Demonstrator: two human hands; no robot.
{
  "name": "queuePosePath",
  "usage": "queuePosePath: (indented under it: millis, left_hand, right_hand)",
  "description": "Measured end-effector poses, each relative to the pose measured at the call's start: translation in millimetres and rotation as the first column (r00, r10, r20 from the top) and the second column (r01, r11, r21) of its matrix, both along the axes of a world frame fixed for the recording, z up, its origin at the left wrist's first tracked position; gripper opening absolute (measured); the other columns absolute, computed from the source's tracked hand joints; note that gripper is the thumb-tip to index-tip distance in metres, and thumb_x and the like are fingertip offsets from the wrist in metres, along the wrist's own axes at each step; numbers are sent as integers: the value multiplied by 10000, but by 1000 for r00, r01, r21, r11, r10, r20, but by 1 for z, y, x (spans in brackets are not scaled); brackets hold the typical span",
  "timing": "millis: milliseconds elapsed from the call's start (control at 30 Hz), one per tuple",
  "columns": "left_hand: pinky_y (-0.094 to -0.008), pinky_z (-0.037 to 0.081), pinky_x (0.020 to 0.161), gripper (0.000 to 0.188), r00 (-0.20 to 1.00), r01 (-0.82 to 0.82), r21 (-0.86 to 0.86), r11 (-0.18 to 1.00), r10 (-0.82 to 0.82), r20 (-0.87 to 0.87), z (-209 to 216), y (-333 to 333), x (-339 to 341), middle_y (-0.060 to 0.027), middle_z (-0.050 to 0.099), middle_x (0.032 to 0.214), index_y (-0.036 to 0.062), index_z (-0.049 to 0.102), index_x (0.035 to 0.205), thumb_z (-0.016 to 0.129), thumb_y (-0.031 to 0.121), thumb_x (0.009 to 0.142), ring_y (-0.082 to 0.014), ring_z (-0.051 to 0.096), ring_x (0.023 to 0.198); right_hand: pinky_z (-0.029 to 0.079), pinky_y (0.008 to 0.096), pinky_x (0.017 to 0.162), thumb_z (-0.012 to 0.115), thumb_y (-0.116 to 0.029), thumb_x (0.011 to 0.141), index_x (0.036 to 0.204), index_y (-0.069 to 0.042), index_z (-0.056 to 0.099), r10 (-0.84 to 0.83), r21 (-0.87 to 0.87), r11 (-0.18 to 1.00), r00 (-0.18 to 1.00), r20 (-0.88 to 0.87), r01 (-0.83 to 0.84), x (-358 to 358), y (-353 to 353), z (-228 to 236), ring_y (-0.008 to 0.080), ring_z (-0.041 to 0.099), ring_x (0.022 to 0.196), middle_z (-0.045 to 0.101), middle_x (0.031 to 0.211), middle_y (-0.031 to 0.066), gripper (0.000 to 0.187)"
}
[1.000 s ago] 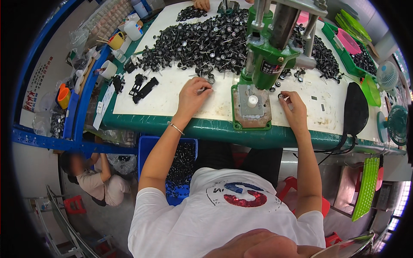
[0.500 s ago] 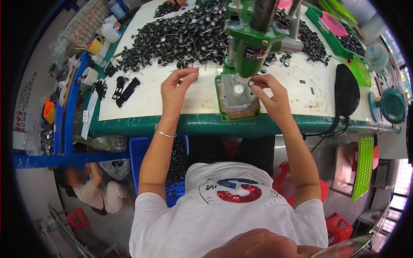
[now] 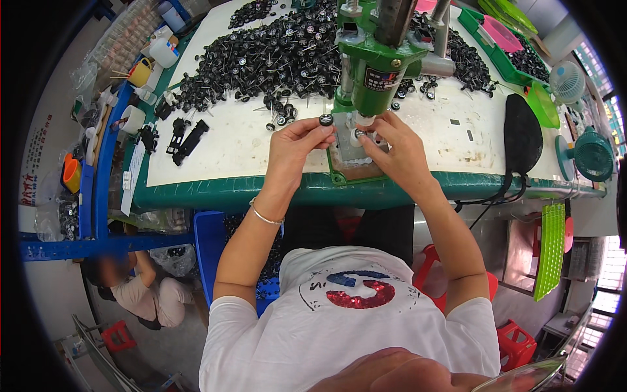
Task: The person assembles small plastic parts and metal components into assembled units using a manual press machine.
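Misalignment and pinch hazards at a green press [image 3: 381, 91]

Clock positions are read from the middle of the press base [image 3: 356, 172], twelve lying toward the far side. Of the two hands, the left hand [image 3: 292, 147], near nine o'clock, pinches a black wheel [image 3: 326, 119] between thumb and forefinger, the other fingers curled in; whether the wheel carries an axle cannot be told. The right hand [image 3: 400, 148], near three, has thumb and fingers drawn close on a small part [image 3: 360, 132], mostly hidden, at the white post [image 3: 354, 138], just below the pale ram tip [image 3: 364, 121]. Chief risk, as judged here: were the ram to descend with the right fingers in that gap, they could be crushed. A part seated askew, its fit masked by the fingers, might be pressed crooked or cracked. The left wheel, held only by its edge, could slip, roll across the surface [image 3: 235, 157] toward the loose wheels [image 3: 281, 119] at ten o'clock or the large wheel pile [image 3: 281, 59] at eleven, and be lost among look-alikes.
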State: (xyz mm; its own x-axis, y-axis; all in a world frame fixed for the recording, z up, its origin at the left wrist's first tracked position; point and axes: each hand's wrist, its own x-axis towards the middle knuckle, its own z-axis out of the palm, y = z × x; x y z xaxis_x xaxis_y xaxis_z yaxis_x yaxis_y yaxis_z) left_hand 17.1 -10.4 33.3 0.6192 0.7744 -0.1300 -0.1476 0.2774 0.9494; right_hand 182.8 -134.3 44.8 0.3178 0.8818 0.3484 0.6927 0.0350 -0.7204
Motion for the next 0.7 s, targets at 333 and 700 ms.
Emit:
queuePosePath:
  millis: [333,700]
  left_hand:
    - [-224,454,704,167,999,23,71,997,-25,23,1,-6,2,-46,694,855,0,688,966,698,99,832,-80,585,725]
    - [-219,454,708,172,999,26,115,993,-30,29,6,-4,6,-24,674,840,-10,688,969,703,74,819,-76,564,733]
  right_hand:
    - [477,359,628,659,-176,831,886,-43,652,-63,198,980,968,241,14,4,9,-11,278,596,718,604,810,84,144]
    - [490,294,649,678,-200,825,973,24,641,-103,-192,981,903,-418,23,17,25,-4,135,611,733,665,841,82,272]
